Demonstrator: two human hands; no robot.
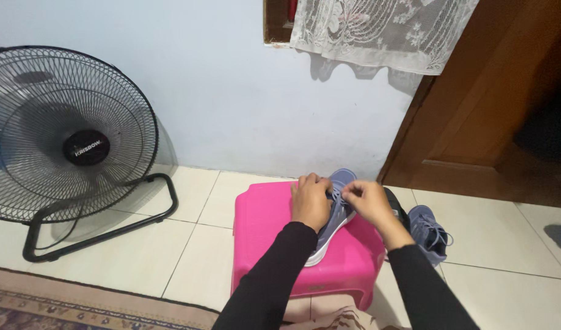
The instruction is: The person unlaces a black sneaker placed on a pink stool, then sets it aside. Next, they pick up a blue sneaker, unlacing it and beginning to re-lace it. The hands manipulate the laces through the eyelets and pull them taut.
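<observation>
We saw soft, even, bright light; the curtain [384,30] cast a faint shadow on the wall [244,91]. The far right doorway [546,131] was dim. Edges bowed slightly; focus stayed sharp.

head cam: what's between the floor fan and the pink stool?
Only bare cream floor tile lies between the black floor fan and the pink stool, as the head view shows. Nothing stands on that stretch.

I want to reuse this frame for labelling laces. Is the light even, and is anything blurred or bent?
Head view: soft, fairly even indoor light; the lace curtain casts a faint shadow on the wall; the fan bulges from wide-angle distortion; both hands, left and right, and the shoe look slightly soft, laces barely resolved.
</observation>
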